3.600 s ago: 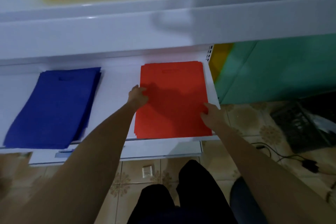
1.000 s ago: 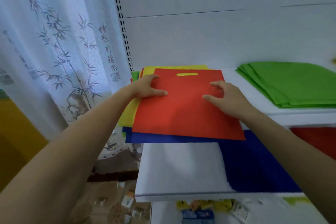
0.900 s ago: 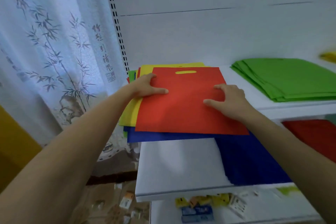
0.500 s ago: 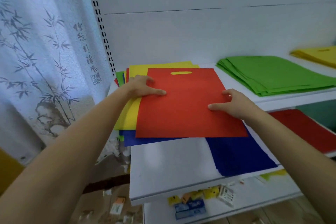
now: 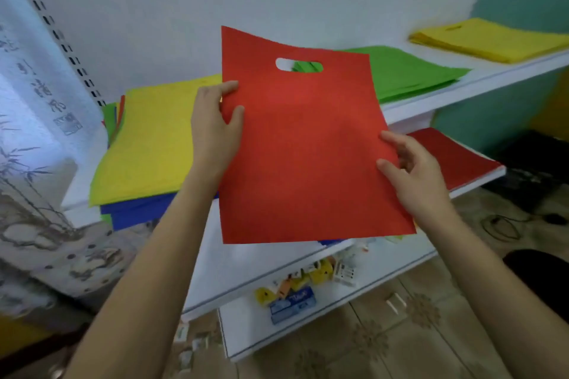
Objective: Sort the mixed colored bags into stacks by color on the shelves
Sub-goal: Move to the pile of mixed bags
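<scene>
A red bag (image 5: 304,148) with a cut-out handle hangs in the air in front of the shelves. My left hand (image 5: 214,129) pinches its left edge and my right hand (image 5: 412,172) pinches its right edge. Behind it on the left, the mixed pile (image 5: 144,144) lies on the upper shelf with a yellow bag on top and blue, green and red edges showing under it. A green stack (image 5: 409,71) and a yellow stack (image 5: 492,40) lie further right on that shelf. A red stack (image 5: 455,157) lies on the shelf below.
White shelf boards (image 5: 462,89) run from left to right at a slant. A printed curtain (image 5: 34,163) hangs at the left. Small packets (image 5: 295,292) lie on the lowest shelf. Cables (image 5: 508,224) and a dark object sit on the tiled floor at the right.
Both hands have lifted the red bag off the mixed pile and raised it toward me; a yellow bag now tops the pile. The view has swung to the right.
</scene>
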`<state>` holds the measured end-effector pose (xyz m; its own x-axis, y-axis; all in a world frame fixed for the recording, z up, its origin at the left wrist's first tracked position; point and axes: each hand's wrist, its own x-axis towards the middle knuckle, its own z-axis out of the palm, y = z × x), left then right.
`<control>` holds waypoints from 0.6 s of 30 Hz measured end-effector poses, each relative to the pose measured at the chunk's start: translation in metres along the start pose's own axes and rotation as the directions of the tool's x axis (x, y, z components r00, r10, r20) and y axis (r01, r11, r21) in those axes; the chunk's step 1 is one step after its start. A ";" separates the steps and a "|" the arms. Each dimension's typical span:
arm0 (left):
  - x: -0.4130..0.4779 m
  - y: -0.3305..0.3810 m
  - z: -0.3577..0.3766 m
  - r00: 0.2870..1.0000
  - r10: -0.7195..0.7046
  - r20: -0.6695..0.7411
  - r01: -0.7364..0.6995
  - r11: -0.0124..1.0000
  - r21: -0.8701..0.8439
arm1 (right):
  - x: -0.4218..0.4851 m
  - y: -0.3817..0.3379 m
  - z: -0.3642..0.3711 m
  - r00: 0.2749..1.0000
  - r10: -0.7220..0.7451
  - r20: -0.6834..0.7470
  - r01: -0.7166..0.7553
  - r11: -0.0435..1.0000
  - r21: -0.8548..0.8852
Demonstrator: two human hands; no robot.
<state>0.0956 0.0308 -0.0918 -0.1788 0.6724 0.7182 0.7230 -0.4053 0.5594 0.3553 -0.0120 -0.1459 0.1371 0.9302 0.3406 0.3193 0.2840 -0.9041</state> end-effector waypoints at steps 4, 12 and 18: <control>-0.068 0.050 0.074 1.000 0.027 0.004 -0.026 0.990 -0.135 | -0.056 0.068 -0.077 0.989 0.080 -0.125 -0.083 0.996 -0.021; -0.211 0.127 0.244 0.954 -0.165 0.251 0.222 0.950 -0.221 | -0.139 0.180 -0.217 0.940 0.284 -0.188 -0.324 0.915 -0.238; -0.303 0.149 0.323 0.801 -0.287 0.526 0.384 0.920 -0.083 | -0.178 0.247 -0.291 0.864 0.487 -0.129 -0.498 0.788 -0.363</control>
<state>0.4729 -0.0337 -0.3597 -0.0002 0.9804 0.1969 0.5409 -0.1655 0.8246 0.6825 -0.1750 -0.3550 0.3945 0.9120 -0.1124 0.5232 -0.3235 -0.7884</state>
